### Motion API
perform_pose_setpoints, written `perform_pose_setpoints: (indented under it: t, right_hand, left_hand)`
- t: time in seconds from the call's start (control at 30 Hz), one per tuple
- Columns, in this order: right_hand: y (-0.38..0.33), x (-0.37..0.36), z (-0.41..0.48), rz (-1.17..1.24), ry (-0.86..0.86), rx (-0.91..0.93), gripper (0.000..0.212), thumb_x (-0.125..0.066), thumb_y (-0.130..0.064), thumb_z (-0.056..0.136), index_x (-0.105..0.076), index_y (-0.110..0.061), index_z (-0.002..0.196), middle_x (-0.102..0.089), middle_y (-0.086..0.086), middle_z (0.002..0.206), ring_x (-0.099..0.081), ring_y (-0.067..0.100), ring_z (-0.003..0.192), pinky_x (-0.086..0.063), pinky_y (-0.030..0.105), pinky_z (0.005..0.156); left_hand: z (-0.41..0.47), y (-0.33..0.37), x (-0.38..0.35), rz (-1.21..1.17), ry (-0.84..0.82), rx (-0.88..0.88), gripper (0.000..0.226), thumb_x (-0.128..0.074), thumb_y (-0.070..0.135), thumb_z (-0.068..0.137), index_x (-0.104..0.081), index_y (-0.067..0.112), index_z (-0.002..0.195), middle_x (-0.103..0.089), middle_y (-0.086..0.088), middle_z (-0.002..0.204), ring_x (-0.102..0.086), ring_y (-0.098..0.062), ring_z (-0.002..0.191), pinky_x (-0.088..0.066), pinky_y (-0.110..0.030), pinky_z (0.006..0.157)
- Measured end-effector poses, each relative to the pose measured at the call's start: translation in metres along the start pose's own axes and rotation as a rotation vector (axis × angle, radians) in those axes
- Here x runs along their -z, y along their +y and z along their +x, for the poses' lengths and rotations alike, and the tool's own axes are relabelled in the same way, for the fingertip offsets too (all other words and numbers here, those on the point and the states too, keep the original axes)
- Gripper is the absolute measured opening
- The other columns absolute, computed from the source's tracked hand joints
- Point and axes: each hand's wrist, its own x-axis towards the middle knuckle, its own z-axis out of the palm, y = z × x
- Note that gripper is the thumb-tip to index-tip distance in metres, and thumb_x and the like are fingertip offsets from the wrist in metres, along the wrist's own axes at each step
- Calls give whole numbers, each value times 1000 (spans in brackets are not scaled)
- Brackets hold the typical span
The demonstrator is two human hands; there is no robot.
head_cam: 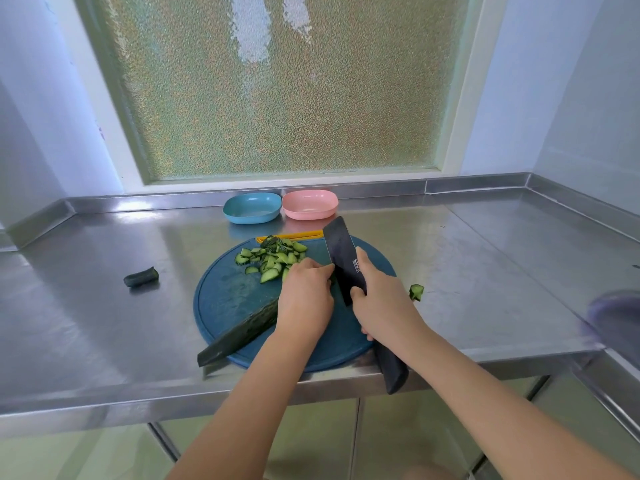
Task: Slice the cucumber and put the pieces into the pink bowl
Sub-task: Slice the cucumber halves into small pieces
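A long dark green cucumber (pixel 239 332) lies across the round blue cutting board (pixel 225 296), its near end overhanging the board's edge. My left hand (pixel 304 299) grips its far end with curled fingers. My right hand (pixel 381 299) grips a dark cleaver (pixel 341 254) by its handle, the blade standing right beside my left fingers. Several cut cucumber pieces (pixel 273 258) lie heaped at the board's far side. The pink bowl (pixel 309 204) stands behind the board and looks empty.
A blue bowl (pixel 251 208) stands to the left of the pink one. A cucumber end (pixel 141 277) lies on the steel counter (pixel 104 323) to the left, and a stray piece (pixel 416 292) to the right. A blurred purple object (pixel 616 317) is at the right edge.
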Motion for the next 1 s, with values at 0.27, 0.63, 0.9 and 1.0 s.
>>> perform_pose_setpoints:
  t: [0.27, 0.63, 0.9, 1.0]
  right_hand:
    - [-10, 10, 5, -71, -105, -44, 71, -36, -10, 96, 0, -32, 153, -60, 10, 114, -56, 16, 52, -58, 31, 56]
    - [-16, 7, 10, 22, -166, -103, 74, -38, -2, 91, -4, -23, 153, -57, 10, 104, -55, 16, 44, -54, 27, 45]
    - [4, -3, -1, 193, -21, -46, 69, -40, -13, 98, -6, -36, 153, -43, -7, 105, -54, 12, 46, -45, 18, 40]
    - [6, -3, -1, 210, -18, -41, 69, -42, -13, 98, -7, -37, 152, -42, -7, 106, -55, 12, 46, -45, 18, 40]
  left_hand:
    - [2, -2, 1, -54, 0, -10, 20, -54, -2, 83, -71, 2, 94, -66, -15, 90, -56, -33, 87, -43, -38, 73]
    - [-1, 0, 3, -120, -11, 27, 27, -51, -1, 84, -71, 5, 103, -67, -14, 97, -57, -30, 94, -42, -34, 82]
    - [0, -1, 2, -107, -16, 78, 28, -50, 2, 86, -69, 9, 105, -66, -13, 97, -56, -28, 94, -44, -36, 80]
    - [0, -1, 1, -102, -15, 81, 28, -51, 4, 87, -69, 11, 106, -66, -12, 98, -56, -27, 94, -44, -35, 79]
